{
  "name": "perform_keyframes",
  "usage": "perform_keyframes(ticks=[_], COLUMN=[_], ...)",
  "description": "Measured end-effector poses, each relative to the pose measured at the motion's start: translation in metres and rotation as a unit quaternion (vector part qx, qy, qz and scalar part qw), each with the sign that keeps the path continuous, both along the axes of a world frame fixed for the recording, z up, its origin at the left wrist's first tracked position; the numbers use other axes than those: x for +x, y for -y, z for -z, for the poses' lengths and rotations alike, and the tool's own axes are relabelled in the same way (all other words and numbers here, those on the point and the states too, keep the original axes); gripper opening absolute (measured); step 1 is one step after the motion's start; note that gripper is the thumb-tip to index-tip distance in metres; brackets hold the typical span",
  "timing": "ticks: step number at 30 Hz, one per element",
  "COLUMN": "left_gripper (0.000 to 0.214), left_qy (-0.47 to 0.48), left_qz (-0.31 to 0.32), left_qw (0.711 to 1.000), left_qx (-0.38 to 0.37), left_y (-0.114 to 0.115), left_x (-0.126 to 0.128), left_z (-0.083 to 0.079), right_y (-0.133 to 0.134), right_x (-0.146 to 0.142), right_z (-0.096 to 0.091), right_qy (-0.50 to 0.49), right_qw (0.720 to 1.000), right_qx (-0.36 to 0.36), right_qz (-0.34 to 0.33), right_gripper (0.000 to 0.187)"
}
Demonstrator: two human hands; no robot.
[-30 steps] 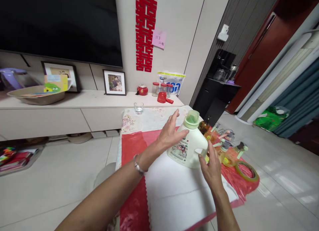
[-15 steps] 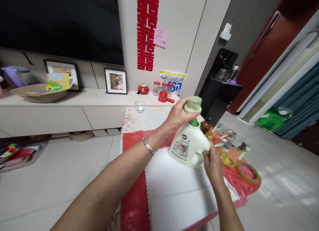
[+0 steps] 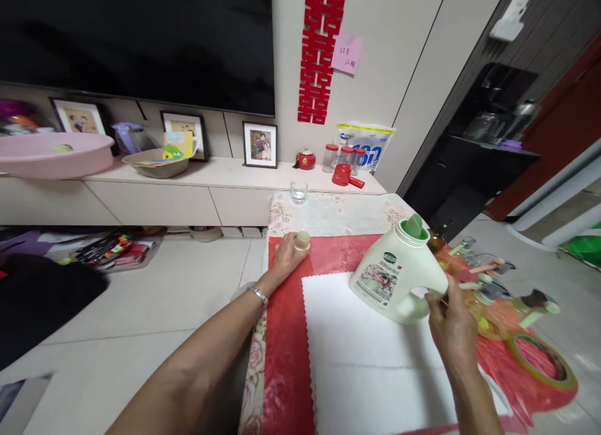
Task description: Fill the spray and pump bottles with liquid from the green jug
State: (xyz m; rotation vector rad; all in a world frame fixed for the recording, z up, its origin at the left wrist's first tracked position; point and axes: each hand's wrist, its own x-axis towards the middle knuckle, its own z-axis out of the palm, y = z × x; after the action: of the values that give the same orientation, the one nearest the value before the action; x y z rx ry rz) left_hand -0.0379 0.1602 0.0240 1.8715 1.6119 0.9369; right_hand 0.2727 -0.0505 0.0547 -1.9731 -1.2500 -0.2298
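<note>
My right hand (image 3: 453, 319) is closed round the handle of a pale green detergent jug (image 3: 392, 272). The jug stands on the white scallop-edged sheet (image 3: 366, 391), tilted a little, its mouth uncovered with a green spout inside. My left hand (image 3: 287, 255) grips the jug's light green cap (image 3: 302, 240) over the left edge of the red cover (image 3: 286, 360). Whether the cap touches the cover I cannot tell.
Several pump bottles (image 3: 488, 297) and a roll of tape (image 3: 542, 363) lie at the right. A glass cup (image 3: 298, 192) stands at the table's far end. Behind it, the white cabinet (image 3: 235, 178) holds a red dipper (image 3: 345, 175), jars and a pink basin (image 3: 51, 156).
My left hand has lifted the cap off the jug and carried it left and down to the table's left side. My right hand stays on the jug's handle. The view has turned left.
</note>
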Motion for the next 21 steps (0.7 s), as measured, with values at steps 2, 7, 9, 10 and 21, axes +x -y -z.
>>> perform_keyframes(ticks=[2,7,9,10,21], left_gripper=[0.034,0.055,0.079,0.086,0.059], left_qy=[-0.021,-0.044,-0.039,-0.035,0.071], left_qz=[-0.015,-0.048,-0.064,-0.075,0.124], left_qw=[1.0,0.998,0.997,0.996,0.974], left_qx=[-0.008,-0.013,0.006,0.023,0.175], left_y=[-0.002,-0.004,0.004,0.009,0.122], left_x=[-0.008,-0.016,-0.009,-0.003,0.087], left_z=[0.011,0.016,0.015,0.015,0.05], right_y=[0.0,-0.002,-0.002,-0.002,0.054], right_x=[0.0,0.001,0.002,0.002,0.037], right_z=[-0.001,0.002,0.008,0.012,0.048], right_qy=[-0.01,-0.024,-0.027,-0.028,-0.047], right_qw=[1.0,1.0,0.999,0.999,0.994], right_qx=[0.0,0.013,0.015,0.014,0.045], right_qz=[-0.001,-0.007,-0.011,-0.011,0.086], right_gripper=[0.07,0.071,0.071,0.07,0.057])
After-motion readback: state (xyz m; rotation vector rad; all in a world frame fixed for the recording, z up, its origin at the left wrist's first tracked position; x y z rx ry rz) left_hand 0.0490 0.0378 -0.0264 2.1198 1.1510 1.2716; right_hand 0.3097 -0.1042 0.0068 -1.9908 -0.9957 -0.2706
